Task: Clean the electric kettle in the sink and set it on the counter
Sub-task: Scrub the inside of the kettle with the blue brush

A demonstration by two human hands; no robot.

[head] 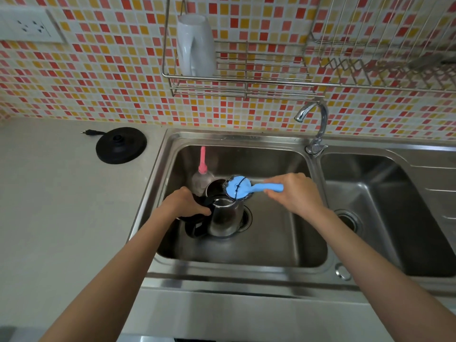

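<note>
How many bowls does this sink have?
2. The left bowl holds the kettle. The right bowl sits beside it, past the tap, and is partly cut off at the picture's edge.

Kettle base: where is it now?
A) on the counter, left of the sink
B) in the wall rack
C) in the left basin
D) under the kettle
A: the base lies on the counter left of the sink, apart from the kettle.
</note>
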